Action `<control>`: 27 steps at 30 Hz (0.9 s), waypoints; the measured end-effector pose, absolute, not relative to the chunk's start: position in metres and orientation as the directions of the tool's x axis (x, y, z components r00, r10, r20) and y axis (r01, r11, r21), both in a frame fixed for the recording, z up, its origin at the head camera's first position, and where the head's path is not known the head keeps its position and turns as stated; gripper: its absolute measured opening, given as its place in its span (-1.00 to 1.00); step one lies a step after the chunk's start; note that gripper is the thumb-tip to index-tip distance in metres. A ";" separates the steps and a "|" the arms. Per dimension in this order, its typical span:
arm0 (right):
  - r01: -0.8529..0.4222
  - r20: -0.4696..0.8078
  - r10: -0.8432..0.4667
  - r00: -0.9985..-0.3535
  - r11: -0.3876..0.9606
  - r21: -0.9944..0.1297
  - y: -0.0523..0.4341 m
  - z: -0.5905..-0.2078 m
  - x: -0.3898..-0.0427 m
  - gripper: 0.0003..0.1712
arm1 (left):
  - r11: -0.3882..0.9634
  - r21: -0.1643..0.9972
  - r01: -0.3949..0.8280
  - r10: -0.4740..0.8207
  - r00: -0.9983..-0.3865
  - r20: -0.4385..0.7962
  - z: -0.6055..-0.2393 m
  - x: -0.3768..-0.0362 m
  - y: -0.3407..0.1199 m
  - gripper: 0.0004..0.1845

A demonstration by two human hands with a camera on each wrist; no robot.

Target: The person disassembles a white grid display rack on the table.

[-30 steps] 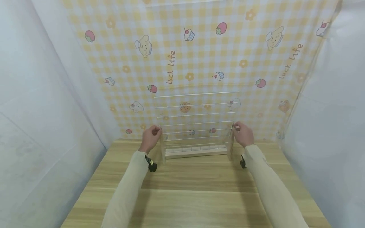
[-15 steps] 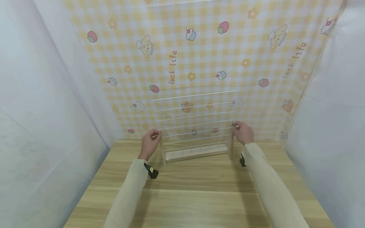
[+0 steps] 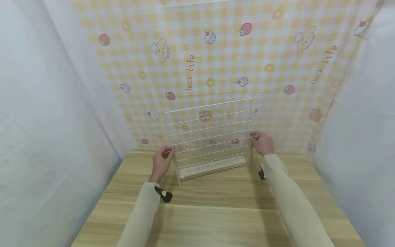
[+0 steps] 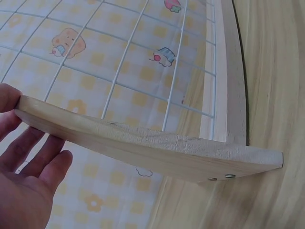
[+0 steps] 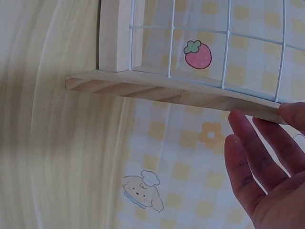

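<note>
A white wire grid rack [image 3: 211, 132] with a wooden base and two wooden side posts stands upright at the far end of the counter [image 3: 216, 212], just in front of the checked backdrop [image 3: 216, 51]. The left hand [image 3: 162, 161] holds the top of the left post, thumb above and fingers stretched loosely beneath it. The right hand [image 3: 262, 143] grips the top of the right post in the same way, fingers nearly straight. White sheets [image 3: 46, 120] close both sides. The near counter spreads broad and bare between the sleeves [image 3: 140, 219].
</note>
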State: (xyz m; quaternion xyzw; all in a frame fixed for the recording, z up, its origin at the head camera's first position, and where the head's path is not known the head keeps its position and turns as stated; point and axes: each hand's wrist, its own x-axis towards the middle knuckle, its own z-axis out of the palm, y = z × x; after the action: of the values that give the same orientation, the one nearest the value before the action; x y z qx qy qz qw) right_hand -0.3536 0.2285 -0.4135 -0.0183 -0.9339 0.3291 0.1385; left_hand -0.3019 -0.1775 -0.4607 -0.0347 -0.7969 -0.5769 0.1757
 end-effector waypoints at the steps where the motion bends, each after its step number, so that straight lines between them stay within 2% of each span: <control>1: -0.057 0.248 0.126 -0.961 0.784 -0.619 0.228 -0.414 -0.355 -0.68 | 0.326 0.909 0.258 -0.146 -0.937 0.318 -0.461 -0.300 -0.178 -0.74; 5: -0.057 0.251 0.127 -0.960 0.786 -0.616 0.224 -0.416 -0.359 -0.68 | 0.322 0.911 0.257 -0.145 -0.938 0.316 -0.463 -0.293 -0.181 -0.72; 14: -0.056 0.235 0.118 -0.965 0.779 -0.625 0.216 -0.417 -0.364 -0.67 | 0.341 0.905 0.254 -0.160 -0.933 0.323 -0.467 -0.277 -0.184 -0.88; 27: -0.096 0.253 0.082 -0.964 0.780 -0.618 0.208 -0.419 -0.368 -0.66 | 0.312 0.909 0.276 -0.198 -0.917 0.347 -0.470 -0.256 -0.184 -0.88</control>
State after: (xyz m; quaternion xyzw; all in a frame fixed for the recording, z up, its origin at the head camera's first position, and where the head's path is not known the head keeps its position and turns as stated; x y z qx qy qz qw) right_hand -0.3684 0.2075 -0.4189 0.0036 -0.9338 0.3316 0.1340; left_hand -0.2565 -0.1836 -0.4702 -0.0249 -0.7842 -0.5860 0.2025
